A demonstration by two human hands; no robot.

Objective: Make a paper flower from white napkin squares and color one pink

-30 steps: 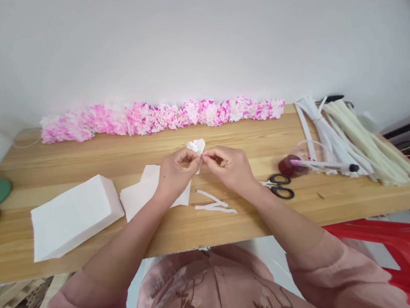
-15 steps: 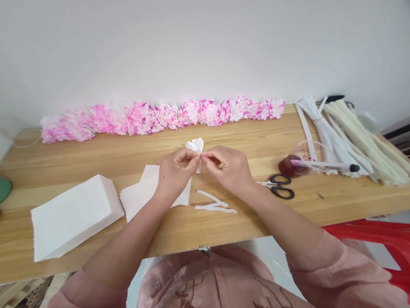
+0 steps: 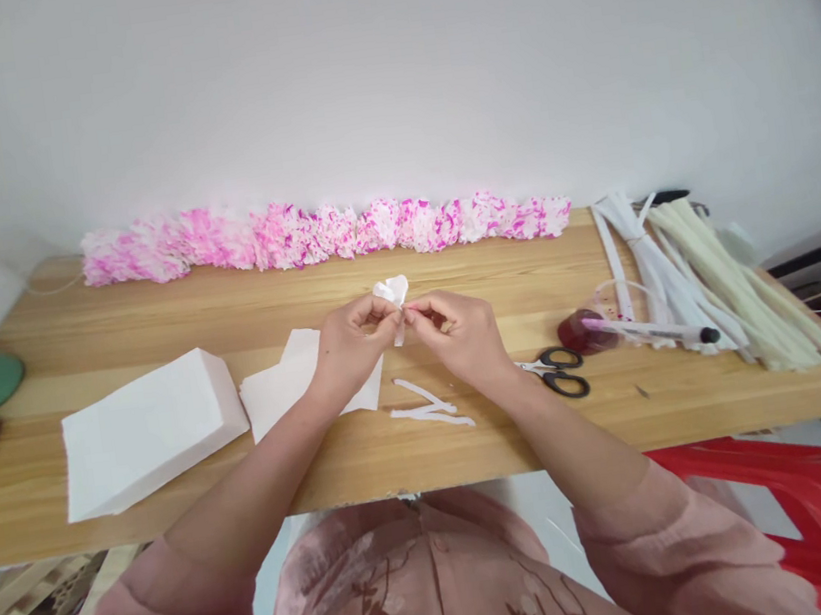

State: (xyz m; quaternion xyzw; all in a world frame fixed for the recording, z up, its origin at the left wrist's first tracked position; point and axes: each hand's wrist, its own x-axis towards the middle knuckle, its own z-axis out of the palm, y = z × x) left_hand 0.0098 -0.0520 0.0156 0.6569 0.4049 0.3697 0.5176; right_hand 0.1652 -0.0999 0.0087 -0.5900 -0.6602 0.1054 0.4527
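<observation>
Between my hands, over the middle of the table, is a small gathered piece of white paper (image 3: 391,291), fanned out at its top. My left hand (image 3: 355,343) pinches it at its narrow lower part. The fingertips of my right hand (image 3: 459,331) are closed at the same spot, touching my left fingertips. A thin strip end hangs just below the pinch; what exactly the right fingers grip is hidden. Several narrow white strips (image 3: 433,411) lie on the table below my hands. Flat white paper sheets (image 3: 278,395) lie partly under my left wrist.
A thick white paper stack (image 3: 147,433) sits at left. Fluffy pink-and-white paper flowers (image 3: 325,233) line the wall. Black-handled scissors (image 3: 564,371), a jar of dark red liquid (image 3: 581,333), a white bottle (image 3: 655,328) and bundled strips (image 3: 724,276) are at right.
Almost nothing differs. The gathered white paper has shifted very slightly between my fingertips, and both hands keep their pinch in the same place.
</observation>
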